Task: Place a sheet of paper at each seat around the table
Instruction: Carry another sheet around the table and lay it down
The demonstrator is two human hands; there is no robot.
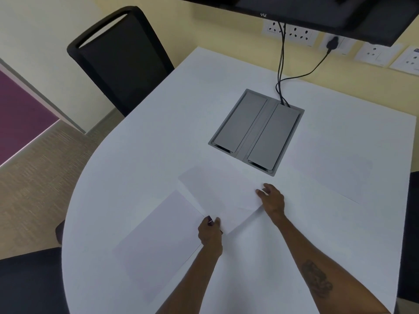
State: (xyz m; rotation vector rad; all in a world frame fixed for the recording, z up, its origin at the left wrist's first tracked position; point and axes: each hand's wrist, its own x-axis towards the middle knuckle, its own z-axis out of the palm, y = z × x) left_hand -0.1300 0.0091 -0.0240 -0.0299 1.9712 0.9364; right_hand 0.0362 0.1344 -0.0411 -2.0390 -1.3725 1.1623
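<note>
A white sheet of paper (222, 196) is held just above the white table (140, 155), slightly tilted. My left hand (209, 232) pinches its near corner. My right hand (272, 200) holds its right edge with the fingers spread over the paper. A second sheet (158, 243) lies flat on the table to the left of my left hand, near the curved edge. Another sheet (328, 171) lies flat on the right side of the table. More paper appears to lie beneath my forearms, though its edges are hard to tell.
A grey cable box (256, 132) with two lids is set into the table's middle, with black cables (281, 71) running up to wall sockets. A black chair (122, 62) stands at the far left. Another dark chair (27, 284) is at the near left. A screen (317, 10) hangs above.
</note>
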